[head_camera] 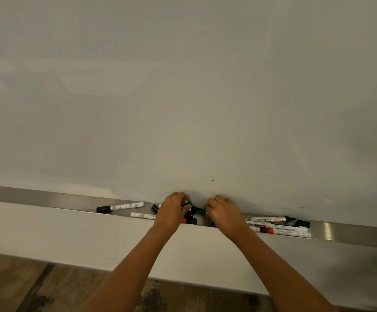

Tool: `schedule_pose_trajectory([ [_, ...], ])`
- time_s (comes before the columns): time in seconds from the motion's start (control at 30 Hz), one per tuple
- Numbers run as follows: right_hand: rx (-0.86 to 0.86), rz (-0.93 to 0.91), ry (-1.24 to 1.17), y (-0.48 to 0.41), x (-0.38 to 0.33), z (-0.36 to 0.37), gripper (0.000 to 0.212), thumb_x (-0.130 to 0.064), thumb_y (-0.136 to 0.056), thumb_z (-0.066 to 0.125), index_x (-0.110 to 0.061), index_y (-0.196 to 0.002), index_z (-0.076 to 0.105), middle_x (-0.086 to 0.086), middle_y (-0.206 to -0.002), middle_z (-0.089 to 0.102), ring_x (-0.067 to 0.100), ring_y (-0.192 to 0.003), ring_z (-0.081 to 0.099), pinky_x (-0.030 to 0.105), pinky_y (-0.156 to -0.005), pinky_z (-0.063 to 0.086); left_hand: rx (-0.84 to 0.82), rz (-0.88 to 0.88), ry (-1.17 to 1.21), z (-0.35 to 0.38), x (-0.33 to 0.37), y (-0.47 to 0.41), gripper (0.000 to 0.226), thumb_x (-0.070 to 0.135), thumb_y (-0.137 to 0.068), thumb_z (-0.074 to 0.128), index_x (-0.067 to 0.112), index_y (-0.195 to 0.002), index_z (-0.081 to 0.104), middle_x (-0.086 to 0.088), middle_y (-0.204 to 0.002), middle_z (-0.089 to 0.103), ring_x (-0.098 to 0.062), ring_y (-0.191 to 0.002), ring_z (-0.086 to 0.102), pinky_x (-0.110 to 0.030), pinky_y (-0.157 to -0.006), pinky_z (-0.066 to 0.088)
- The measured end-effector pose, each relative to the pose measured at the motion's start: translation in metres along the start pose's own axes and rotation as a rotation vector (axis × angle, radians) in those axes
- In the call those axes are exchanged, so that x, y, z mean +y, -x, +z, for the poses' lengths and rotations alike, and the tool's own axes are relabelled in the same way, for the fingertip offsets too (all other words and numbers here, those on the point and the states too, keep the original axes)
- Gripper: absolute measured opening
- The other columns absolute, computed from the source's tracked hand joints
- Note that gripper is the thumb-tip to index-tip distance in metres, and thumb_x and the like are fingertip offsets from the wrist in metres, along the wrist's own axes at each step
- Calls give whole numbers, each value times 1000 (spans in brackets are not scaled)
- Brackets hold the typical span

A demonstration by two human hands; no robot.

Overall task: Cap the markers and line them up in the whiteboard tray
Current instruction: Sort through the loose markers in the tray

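Whiteboard (183, 97) fills most of the view, blank apart from a few small dark specks low down. Along its lower edge runs a brushed-metal whiteboard tray (345, 230), and below that a pale wall panel and a strip of wood-patterned floor (14, 287).

Both bare forearms reach up from the bottom of the view to the middle of the tray. The left hand (171, 210) is curled, its fingertips pinched on a green cap (188, 203). The right hand (222, 211) is also curled, its fingers closed around a green marker (200, 211) whose dark tip points toward the cap; only a short green part shows beside the knuckles. Cap and marker tip lie close together between the two hands, just above the tray; whether they touch is hard to tell.

To the left in the tray lies a white marker with a black cap (120, 207), and nearer the left wrist another white marker barrel (143, 215), partly hidden. Under the left hand sit a few dark pieces and a red-ended marker (184, 220), jumbled and unclear. To the right of the right wrist lies a loose cluster of markers (279, 226) with white labelled barrels and black and red ends, lying at slightly differing angles, some touching one another.
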State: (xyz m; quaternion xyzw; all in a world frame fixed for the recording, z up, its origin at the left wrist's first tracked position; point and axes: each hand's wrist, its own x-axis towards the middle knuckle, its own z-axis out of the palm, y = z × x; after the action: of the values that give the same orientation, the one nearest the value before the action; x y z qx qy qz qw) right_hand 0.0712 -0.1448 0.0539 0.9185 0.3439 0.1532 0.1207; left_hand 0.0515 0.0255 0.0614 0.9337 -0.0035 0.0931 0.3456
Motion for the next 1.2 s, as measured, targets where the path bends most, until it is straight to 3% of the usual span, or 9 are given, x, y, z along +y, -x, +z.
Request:
schedule_pose_trajectory([
  [0.23,29,68,13,-4,-10,3,32,-19,-35,89,-21,-59,68,-6,-64,66,13,-61,62,19,-55,51,10,51,99,-1,0,0,23,9,-86,62,5,-108,66,-15,-107,62,-20,-91,60,-17,-79,48],
  [0.33,82,102,-36,-1,-9,4,30,-20,-44,88,-21,-68,70,-5,-71,68,12,-64,64,20,-57,53,43,26,182,-6,3,0,18,8,-84,64,7,-101,66,-10,-102,64,-10,-82,56,-3,-69,44],
  [0.47,219,260,-306,5,-3,-11,23,-17,-66,81,-15,-86,69,2,-81,70,18,-67,66,27,-57,54,146,-64,422,-19,12,-1,14,15,-81,69,17,-93,61,7,-86,64,0,-75,58,2,-66,43],
  [0.57,388,418,-653,13,5,-25,18,-22,-86,63,-13,-102,62,3,-94,70,17,-78,65,29,-66,54,196,-103,623,-29,21,1,17,17,-81,69,21,-95,60,10,-86,64,0,-79,61,-5,-73,50],
  [0.63,462,514,-842,21,10,-34,25,-33,-90,52,-19,-111,55,-3,-100,68,9,-88,62,23,-74,51,165,-102,764,-32,29,1,20,16,-84,65,21,-103,62,4,-92,67,-8,-87,65,-17,-82,54],
  [0.7,497,510,-947,26,15,-43,27,-38,-91,44,-25,-115,49,-9,-104,63,5,-94,60,21,-80,49,122,-108,900,-35,37,2,22,18,-86,62,23,-107,65,1,-98,70,-10,-92,67,-18,-85,54],
  [0.77,528,444,-923,28,21,-51,23,-34,-94,43,-31,-116,47,-11,-105,58,1,-96,56,19,-82,48,107,-114,1041,-37,46,0,20,17,-85,63,21,-104,67,0,-99,72,-12,-94,69,-17,-83,55],
  [0.9,577,400,-612,27,34,-61,26,-31,-94,45,-29,-118,54,-1,-102,62,14,-90,57,30,-79,44,67,-118,1224,-40,62,-6,17,16,-82,66,16,-99,69,0,-91,75,-18,-92,71,-18,-77,56],
  [1.2,664,356,-400,22,50,-82,24,-32,-83,61,-28,-106,67,0,-92,71,19,-81,64,38,-75,42,3,-68,1274,-39,80,-7,18,16,-81,66,15,-99,68,-1,-91,75,-20,-90,71,-20,-78,57],
])
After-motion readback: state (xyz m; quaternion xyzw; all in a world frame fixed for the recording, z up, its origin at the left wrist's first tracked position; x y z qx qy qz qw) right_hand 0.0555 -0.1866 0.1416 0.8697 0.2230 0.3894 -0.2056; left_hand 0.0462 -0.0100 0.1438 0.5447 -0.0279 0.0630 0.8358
